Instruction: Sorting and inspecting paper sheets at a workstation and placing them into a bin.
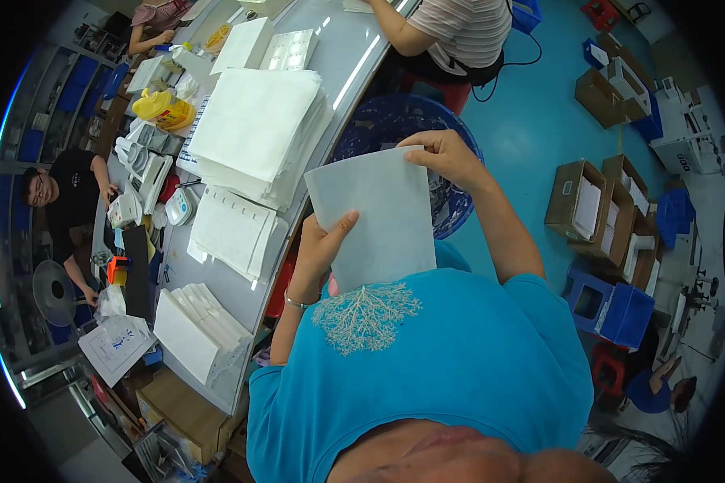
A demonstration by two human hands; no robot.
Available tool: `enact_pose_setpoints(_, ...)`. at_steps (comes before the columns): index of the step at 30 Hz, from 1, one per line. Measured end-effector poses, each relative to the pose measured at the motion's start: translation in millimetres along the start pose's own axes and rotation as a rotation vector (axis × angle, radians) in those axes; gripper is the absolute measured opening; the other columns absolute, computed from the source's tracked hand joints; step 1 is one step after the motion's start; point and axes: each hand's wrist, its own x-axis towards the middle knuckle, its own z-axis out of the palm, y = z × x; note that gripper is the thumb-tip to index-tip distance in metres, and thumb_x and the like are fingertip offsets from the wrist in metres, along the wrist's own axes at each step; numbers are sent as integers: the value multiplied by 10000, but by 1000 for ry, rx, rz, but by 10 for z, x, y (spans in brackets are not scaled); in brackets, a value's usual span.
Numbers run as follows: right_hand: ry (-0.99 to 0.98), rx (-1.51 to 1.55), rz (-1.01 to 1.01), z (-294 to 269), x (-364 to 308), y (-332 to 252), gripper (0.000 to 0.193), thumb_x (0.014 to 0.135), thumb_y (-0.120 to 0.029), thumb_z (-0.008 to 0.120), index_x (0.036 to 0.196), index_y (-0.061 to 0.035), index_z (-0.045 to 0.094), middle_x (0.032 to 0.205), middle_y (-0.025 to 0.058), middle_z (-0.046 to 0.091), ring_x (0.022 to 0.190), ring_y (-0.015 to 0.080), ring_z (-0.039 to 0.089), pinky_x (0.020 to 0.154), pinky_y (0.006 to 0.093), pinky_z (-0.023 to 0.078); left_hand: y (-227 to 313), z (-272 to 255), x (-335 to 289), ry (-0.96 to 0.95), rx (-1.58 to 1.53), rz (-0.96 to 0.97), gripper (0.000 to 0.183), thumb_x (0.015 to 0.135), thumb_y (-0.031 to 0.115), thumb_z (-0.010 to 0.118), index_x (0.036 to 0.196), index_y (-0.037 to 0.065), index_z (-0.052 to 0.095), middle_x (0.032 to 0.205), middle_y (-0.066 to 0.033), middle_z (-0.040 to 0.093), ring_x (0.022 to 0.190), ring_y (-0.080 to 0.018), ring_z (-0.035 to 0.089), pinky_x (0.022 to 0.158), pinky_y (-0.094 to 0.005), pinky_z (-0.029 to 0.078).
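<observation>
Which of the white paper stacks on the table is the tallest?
The big stack of white sheets at the far middle of the table. It is piled thick and fanned at its edges, while the stacks nearer the person lie much lower.

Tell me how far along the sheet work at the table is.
Done: hard to judge; white folded pieces lie stacked at the grey table's near end. In hand: left hand and right hand hold one pale grey flat sheet. Left: a tall stack of white sheets sits untouched.
</observation>
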Motion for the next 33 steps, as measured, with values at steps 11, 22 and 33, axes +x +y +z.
enact_pose_setpoints(11,240,-168,52,-83,-101,93,218,831,-170,597,956,-17,689,814,41,669,688,80,594,621,209,458,136,387,22,43,592,345,290,909,253,607,937,-33,645,612,-138,619,524,-217,623,491,-297,449)
enact_pose_setpoints(22,33,947,213,13,-131,361,294,911,-192,577,1143,-15,607,1030,103,670,902,173,667,752,304,552,-152,-3,153,-32,67,57,361,872,274,675,1033,-46,626,891,-106,666,780,-141,626,674,-265,500)
enact_pose_setpoints(33,254,737,377,504,-190,378,282,922,-177,554,1134,4,600,971,95,667,812,144,661,637,261,549,-125,-369,192,-75,77,17,369,869,285,678,1042,-38,636,897,-99,669,802,-143,619,687,-268,493)
